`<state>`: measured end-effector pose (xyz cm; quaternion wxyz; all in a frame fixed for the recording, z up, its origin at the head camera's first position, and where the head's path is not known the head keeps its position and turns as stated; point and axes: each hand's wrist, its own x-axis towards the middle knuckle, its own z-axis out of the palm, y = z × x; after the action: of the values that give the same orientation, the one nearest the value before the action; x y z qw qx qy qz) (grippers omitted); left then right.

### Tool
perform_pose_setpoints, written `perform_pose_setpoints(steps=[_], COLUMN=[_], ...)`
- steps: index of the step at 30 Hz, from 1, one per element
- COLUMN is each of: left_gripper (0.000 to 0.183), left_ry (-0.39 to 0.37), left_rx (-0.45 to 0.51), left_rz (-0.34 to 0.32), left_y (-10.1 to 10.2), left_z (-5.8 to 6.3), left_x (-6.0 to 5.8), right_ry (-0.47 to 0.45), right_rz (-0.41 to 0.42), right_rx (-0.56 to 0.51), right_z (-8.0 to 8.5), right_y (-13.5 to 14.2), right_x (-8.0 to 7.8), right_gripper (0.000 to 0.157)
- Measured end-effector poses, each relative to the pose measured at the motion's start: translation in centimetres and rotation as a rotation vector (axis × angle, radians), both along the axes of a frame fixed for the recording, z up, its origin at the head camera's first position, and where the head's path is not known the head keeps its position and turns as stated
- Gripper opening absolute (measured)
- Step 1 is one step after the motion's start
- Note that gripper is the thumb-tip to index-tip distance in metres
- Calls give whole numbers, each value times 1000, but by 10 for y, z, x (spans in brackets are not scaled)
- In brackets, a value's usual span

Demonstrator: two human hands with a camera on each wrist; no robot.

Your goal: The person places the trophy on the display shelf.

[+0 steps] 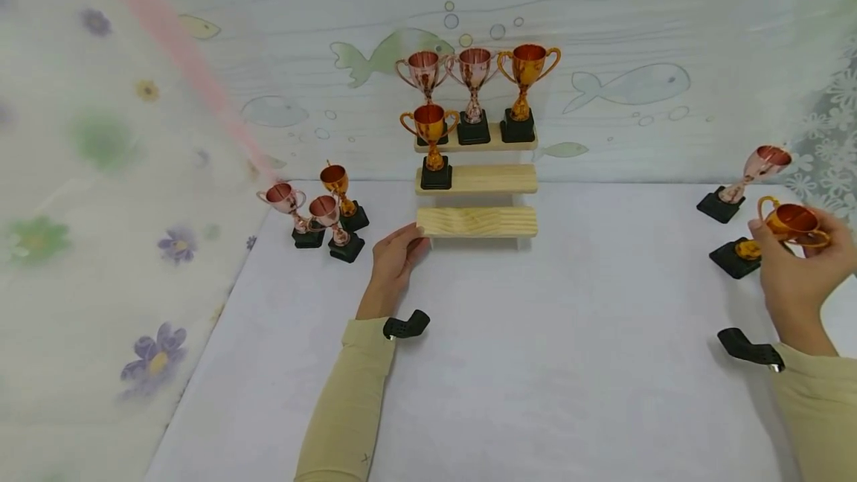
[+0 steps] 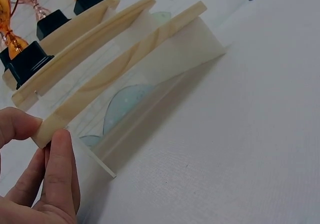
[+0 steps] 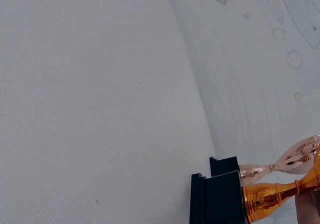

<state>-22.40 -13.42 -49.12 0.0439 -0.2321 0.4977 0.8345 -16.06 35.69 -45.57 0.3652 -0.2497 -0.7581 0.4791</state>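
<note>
At the right of the head view, the right hand (image 1: 806, 266) grips a gold trophy (image 1: 792, 222) near a pink trophy (image 1: 765, 163); mid-frame, the left hand (image 1: 393, 265) pinches the left end of the lowest shelf (image 1: 478, 222)

Head cam's up high, looking forward and down over the counter (image 1: 569, 363) to its back edge. Left wrist cam's tilted, super close to the wooden shelf (image 2: 120, 69); right one's rolled sideways, close to a gold trophy (image 3: 262, 200). Head view catches both too.
</note>
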Motion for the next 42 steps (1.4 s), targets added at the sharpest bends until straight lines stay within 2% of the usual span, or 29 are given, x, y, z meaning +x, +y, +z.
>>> perform_pose_setpoints(steps=[10,16,19,24,35,42], left_gripper=[36,38,38,38,39,38], left_ry=[-25,-17,-16,-26,-22,-15], left_rx=[1,19,20,15,17,7], left_rz=[4,15,16,19,13,6], left_y=[0,-1,-1,-3,-3,0], left_z=[1,2,3,3,1,1], left_x=[-1,-1,-1,0,0,0], right_ry=[11,56,95,169,241,235], right_rz=[47,107,173,316,645,760], right_rx=[-26,-11,-31,-123,-174,-184], right_z=[9,2,-3,-4,1,9], right_y=[-22,-31,-38,-57,-125,-163], right_x=[15,17,18,21,22,18], right_gripper=[52,54,57,58,59,58])
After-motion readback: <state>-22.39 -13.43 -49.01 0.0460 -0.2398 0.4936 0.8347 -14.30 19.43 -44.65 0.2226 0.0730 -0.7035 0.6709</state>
